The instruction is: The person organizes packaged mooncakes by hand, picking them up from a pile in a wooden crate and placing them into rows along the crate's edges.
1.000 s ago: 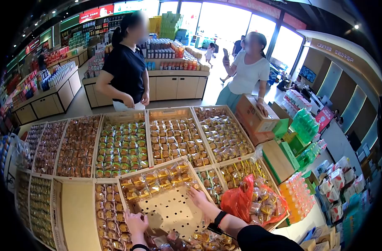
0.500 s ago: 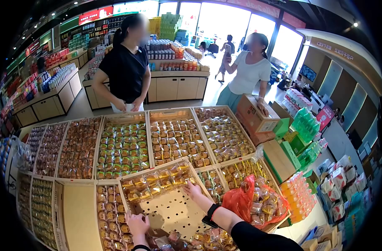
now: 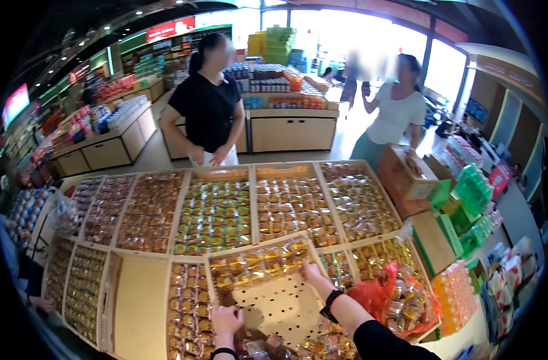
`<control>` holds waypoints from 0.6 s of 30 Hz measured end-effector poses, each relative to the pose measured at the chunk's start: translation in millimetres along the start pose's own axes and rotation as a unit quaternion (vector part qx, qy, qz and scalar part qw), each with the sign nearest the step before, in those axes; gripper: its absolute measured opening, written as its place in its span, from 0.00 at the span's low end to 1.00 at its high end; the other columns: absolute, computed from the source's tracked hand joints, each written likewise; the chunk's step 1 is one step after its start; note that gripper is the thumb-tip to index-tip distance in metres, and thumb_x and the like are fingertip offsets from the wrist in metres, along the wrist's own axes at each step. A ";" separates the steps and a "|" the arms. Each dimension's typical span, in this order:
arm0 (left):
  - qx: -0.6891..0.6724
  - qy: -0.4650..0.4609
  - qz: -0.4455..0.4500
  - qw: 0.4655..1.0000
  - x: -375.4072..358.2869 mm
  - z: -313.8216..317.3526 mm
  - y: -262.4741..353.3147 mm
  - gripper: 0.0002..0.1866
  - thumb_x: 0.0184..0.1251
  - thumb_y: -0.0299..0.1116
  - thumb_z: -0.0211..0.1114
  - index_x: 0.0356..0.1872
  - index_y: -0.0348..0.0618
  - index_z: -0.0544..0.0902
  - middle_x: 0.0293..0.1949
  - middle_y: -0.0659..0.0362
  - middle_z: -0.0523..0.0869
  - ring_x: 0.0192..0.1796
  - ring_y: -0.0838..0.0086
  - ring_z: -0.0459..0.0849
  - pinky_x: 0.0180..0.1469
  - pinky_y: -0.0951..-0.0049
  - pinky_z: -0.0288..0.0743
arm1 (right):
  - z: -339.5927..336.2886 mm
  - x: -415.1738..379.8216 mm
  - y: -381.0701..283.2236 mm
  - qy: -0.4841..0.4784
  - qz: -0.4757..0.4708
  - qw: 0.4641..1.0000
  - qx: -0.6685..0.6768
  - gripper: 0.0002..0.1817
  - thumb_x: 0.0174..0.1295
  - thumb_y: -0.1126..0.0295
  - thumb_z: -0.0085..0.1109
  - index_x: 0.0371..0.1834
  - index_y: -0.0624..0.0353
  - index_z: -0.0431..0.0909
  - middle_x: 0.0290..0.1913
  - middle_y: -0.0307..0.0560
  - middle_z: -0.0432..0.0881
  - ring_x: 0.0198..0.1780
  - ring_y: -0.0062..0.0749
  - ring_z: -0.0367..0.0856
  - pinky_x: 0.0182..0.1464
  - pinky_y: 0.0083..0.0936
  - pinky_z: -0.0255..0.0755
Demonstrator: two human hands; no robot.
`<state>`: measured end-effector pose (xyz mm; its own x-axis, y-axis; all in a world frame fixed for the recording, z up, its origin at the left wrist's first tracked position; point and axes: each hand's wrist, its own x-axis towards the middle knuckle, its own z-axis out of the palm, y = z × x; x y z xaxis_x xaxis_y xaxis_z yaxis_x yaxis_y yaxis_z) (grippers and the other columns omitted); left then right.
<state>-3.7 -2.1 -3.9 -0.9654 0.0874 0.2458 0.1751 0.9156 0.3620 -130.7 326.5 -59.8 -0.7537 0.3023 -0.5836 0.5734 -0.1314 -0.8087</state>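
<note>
A tilted wooden crate [image 3: 216, 267] lies over other trays, with rows of yellow-wrapped packets [image 3: 259, 263] at its far end and a bare perforated floor. My right hand [image 3: 313, 273] is at the crate's right side, near the ends of the rows, fingers extended and apart. At the left side, my left hand [image 3: 227, 319] rests by the crate's edge with its fingers curled; whether it grips the rim is not clear. Loose wrapped packets [image 3: 328, 347] fill the near end. To the right, a red plastic bag [image 3: 379, 294] holds more packets.
Trays of wrapped packets [image 3: 214, 210] stretch across the display. Two people [image 3: 209, 111] [image 3: 397, 114] stand behind it, one holding a phone and touching a cardboard box [image 3: 409, 177]. Another person's hand [image 3: 42, 304] shows at the far left. Green bottles [image 3: 471, 191] stand right.
The view has turned left, so the scene sits further right. Another person's hand and arm have appeared at the left edge. My hands remain at the crate's sides.
</note>
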 end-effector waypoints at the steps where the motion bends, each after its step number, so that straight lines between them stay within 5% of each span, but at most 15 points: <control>1: 0.006 0.000 0.011 1.000 1.5 -4.2 2.7 0.15 0.53 0.47 0.63 0.18 0.48 0.84 0.19 0.52 0.82 0.31 0.61 0.82 0.71 0.55 0.55 | 0.7 -5.2 -7.0 0.005 0.004 0.999 -0.032 0.29 0.65 0.42 0.48 0.30 0.63 0.77 0.23 0.43 0.77 0.19 0.29 0.72 0.21 0.32 0.67; 6: 0.012 -0.005 0.012 1.000 0.0 4.5 -4.8 0.14 0.54 0.46 0.62 0.18 0.49 0.84 0.20 0.51 0.82 0.31 0.62 0.82 0.72 0.57 0.53 | -6.2 -16.4 -6.8 -0.036 -0.056 0.966 -0.251 0.44 0.65 0.33 0.29 0.26 0.70 0.76 0.20 0.55 0.80 0.19 0.34 0.79 0.20 0.30 0.72; 10: -0.003 -0.002 0.007 1.000 0.3 5.3 -5.7 0.14 0.53 0.46 0.62 0.18 0.48 0.84 0.20 0.52 0.82 0.30 0.63 0.82 0.72 0.58 0.53 | -11.9 -45.1 5.8 0.051 -0.171 0.877 -0.445 0.36 0.68 0.41 0.37 0.45 0.72 0.72 0.38 0.66 0.81 0.36 0.47 0.82 0.39 0.38 0.76; 12: -0.004 -0.006 0.001 1.000 -0.5 1.2 -1.6 0.15 0.54 0.46 0.62 0.19 0.47 0.83 0.20 0.51 0.82 0.32 0.62 0.82 0.71 0.60 0.56 | -15.4 -84.8 -8.1 -0.034 -0.279 0.866 -0.413 0.30 0.65 0.50 0.49 0.57 0.68 0.65 0.63 0.72 0.63 0.62 0.56 0.68 0.62 0.41 0.65; 13: -0.005 -0.008 -0.003 1.000 0.0 0.4 -1.0 0.15 0.54 0.46 0.62 0.19 0.47 0.83 0.20 0.51 0.82 0.32 0.62 0.82 0.71 0.60 0.56 | -16.0 -90.2 -6.7 -0.036 -0.277 0.865 -0.416 0.30 0.65 0.50 0.49 0.57 0.68 0.65 0.63 0.72 0.63 0.62 0.56 0.68 0.62 0.41 0.65; 15: -0.005 -0.005 0.008 1.000 1.0 0.0 -1.0 0.14 0.53 0.45 0.62 0.18 0.48 0.84 0.19 0.53 0.82 0.30 0.63 0.82 0.73 0.58 0.52 | -17.0 -95.6 -3.5 0.039 -0.491 0.696 -0.522 0.32 0.62 0.57 0.55 0.63 0.67 0.62 0.71 0.68 0.51 0.71 0.59 0.53 0.69 0.43 0.54; 18: -0.006 -0.005 0.012 1.000 1.0 -0.5 -0.6 0.14 0.54 0.45 0.62 0.18 0.48 0.84 0.19 0.52 0.82 0.30 0.63 0.82 0.73 0.58 0.52 | -12.2 -74.8 7.3 0.054 -0.467 0.699 -0.540 0.36 0.62 0.56 0.54 0.68 0.66 0.57 0.72 0.65 0.50 0.73 0.60 0.45 0.72 0.45 0.48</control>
<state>-4.7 -2.8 -3.4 -0.9628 0.1127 0.2457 0.1999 0.9087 0.3665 -66.3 314.4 -21.1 -0.9659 -0.1424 0.2161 -0.1997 0.9412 -0.2726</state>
